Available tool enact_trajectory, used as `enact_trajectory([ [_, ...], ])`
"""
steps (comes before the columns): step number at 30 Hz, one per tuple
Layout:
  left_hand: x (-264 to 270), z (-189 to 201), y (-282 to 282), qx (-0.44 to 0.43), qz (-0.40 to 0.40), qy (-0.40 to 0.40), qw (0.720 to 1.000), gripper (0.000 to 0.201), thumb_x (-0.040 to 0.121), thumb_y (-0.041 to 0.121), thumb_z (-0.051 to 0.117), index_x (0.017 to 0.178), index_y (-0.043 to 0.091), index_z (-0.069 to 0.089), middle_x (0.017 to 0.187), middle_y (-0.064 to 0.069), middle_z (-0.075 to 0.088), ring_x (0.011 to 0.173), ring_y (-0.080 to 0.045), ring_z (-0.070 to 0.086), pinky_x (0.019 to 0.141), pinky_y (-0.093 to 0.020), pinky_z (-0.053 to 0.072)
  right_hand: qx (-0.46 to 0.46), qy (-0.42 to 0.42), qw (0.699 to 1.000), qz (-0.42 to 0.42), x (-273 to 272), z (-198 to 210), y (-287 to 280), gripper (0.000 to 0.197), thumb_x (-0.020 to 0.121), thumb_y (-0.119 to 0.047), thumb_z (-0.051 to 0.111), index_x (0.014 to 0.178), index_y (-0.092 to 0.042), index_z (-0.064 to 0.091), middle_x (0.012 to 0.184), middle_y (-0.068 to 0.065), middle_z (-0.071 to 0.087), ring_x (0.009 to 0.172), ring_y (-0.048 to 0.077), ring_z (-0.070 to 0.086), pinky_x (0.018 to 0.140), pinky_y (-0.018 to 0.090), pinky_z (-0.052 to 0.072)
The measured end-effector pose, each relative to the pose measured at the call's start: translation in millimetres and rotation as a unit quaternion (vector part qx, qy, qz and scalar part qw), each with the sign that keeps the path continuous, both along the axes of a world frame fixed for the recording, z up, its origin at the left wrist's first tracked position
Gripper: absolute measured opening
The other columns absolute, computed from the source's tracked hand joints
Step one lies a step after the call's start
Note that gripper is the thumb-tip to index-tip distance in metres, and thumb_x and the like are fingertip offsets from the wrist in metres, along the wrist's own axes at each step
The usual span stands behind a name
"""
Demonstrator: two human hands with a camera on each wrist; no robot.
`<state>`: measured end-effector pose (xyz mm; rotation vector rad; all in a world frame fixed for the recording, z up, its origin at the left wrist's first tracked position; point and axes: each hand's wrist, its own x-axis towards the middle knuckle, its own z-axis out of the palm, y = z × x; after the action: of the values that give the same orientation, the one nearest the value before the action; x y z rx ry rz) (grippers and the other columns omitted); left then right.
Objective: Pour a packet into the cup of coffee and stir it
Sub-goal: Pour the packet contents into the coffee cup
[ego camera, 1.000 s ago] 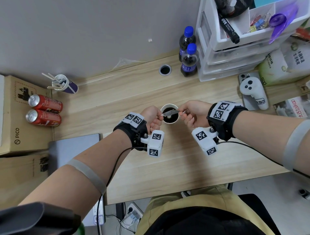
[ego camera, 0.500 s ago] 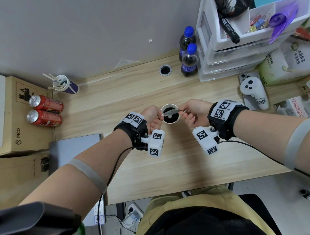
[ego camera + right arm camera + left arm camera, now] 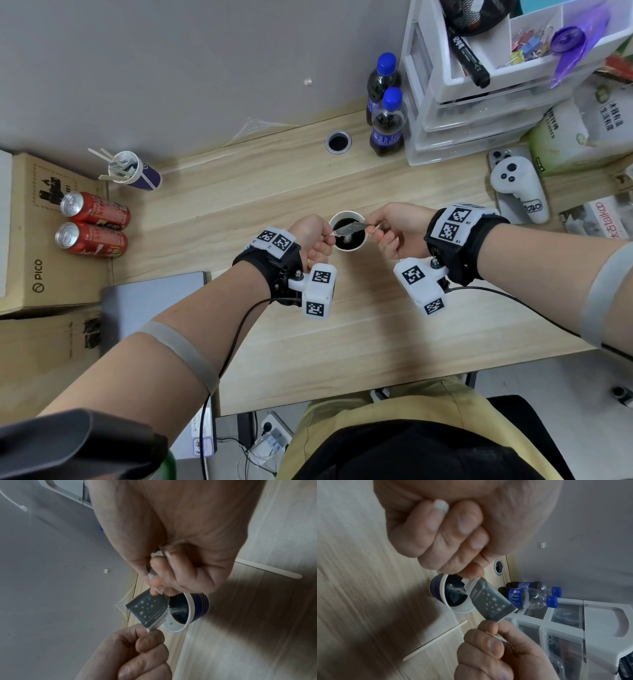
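Head view: both hands met over the white-rimmed, dark-blue paper cup of black coffee (image 3: 348, 231), which stood mid-way across the pale wood bench (image 3: 342, 342). The left hand (image 3: 313, 236) and right hand (image 3: 394, 228) each pinched one end of the small grey star-printed foil packet (image 3: 349, 228), held flat across the rim; white powder showed on the coffee below. Risk: the left knuckles sat touching or just beside the cup wall, so a nudge could tip it. Left wrist view: the left grip (image 3: 471, 573) was clenched on the torn end, and powder streamed from the packet (image 3: 489, 601) into the cup (image 3: 436, 589). The mouth sat close to one side of the rim, so a small drift would probably dump powder on the bench. The flat wooden stir stick (image 3: 435, 639) lay on the bench near the cup, untouched. Right wrist view: the right grip (image 3: 155, 588) pinched the sealed end of the packet (image 3: 147, 609), with a foil strip, likely the torn-off top, tucked in its fingers (image 3: 171, 572). That scrap could drop into the cup (image 3: 197, 605).
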<state>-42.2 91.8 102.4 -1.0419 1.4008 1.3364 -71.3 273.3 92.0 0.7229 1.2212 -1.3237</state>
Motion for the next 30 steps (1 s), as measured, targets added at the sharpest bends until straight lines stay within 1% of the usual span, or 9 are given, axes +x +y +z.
enact_trajectory([
  [10,1.9,-1.0,0.0,-0.002,0.002,0.001,1.000,0.034,0.095,0.014,0.038,0.062,0.012,0.042,0.042,0.004,0.027,0.027,-0.007,0.017,0.032,-0.012,0.012,-0.003,-0.004,1.000,-0.007,1.4,-0.7,-0.1,0.027,0.094,-0.022,0.048,0.068,-0.014,0.050,0.050,-0.005,0.040,0.034,0.003,0.029,0.031,0.013,0.023],
  [16,2.4,-1.7,0.3,-0.001,-0.002,-0.002,1.000,0.033,0.095,0.015,0.038,0.063,0.011,0.043,0.040,0.004,0.027,0.026,-0.007,0.017,0.032,-0.011,0.012,-0.002,0.000,1.000,-0.004,3.1,-0.2,0.2,0.026,0.093,-0.020,0.048,0.068,-0.014,0.049,0.050,-0.006,0.040,0.034,0.003,0.029,0.032,0.013,0.023],
  [18,2.0,-2.6,0.9,0.001,-0.009,-0.004,1.000,0.034,0.097,0.017,0.039,0.065,0.010,0.046,0.039,0.005,0.028,0.025,-0.007,0.019,0.031,-0.011,0.012,0.003,0.002,1.000,-0.004,4.5,-0.3,0.2,0.025,0.092,-0.019,0.048,0.068,-0.014,0.049,0.051,-0.005,0.040,0.034,0.003,0.029,0.032,0.013,0.022],
  [20,1.3,-4.9,1.7,0.009,-0.021,-0.011,1.000,0.035,0.098,0.023,0.042,0.068,0.008,0.050,0.038,0.006,0.029,0.025,-0.006,0.021,0.030,-0.012,0.013,0.005,0.007,1.000,-0.002,5.6,0.0,-0.1,0.024,0.091,-0.017,0.048,0.067,-0.014,0.049,0.051,-0.005,0.040,0.034,0.003,0.030,0.033,0.013,0.022],
  [23,0.9,-6.4,2.8,0.019,-0.036,-0.022,0.999,0.035,0.097,0.029,0.048,0.067,0.011,0.048,0.038,0.006,0.029,0.026,-0.005,0.021,0.030,-0.014,0.013,0.006,0.008,1.000,-0.001,6.8,1.0,-0.8,0.024,0.091,-0.015,0.047,0.067,-0.014,0.048,0.054,-0.005,0.039,0.033,0.003,0.030,0.032,0.013,0.023],
  [27,1.4,-4.9,4.4,0.026,-0.011,-0.011,1.000,0.032,0.097,0.025,0.051,0.069,0.010,0.047,0.038,0.005,0.033,0.025,-0.005,0.024,0.028,-0.014,0.020,0.010,0.007,1.000,-0.004,8.3,1.6,-1.8,0.024,0.091,-0.015,0.046,0.067,-0.013,0.048,0.055,-0.005,0.038,0.034,0.003,0.030,0.032,0.012,0.023],
  [30,1.7,-3.7,5.0,0.034,0.013,-0.005,0.999,0.029,0.098,0.023,0.049,0.073,0.009,0.047,0.039,0.004,0.038,0.025,-0.004,0.026,0.028,-0.013,0.023,0.013,0.007,1.000,0.000,9.0,2.0,-2.2,0.024,0.091,-0.016,0.046,0.067,-0.013,0.048,0.054,-0.005,0.039,0.034,0.003,0.030,0.033,0.012,0.023],
])
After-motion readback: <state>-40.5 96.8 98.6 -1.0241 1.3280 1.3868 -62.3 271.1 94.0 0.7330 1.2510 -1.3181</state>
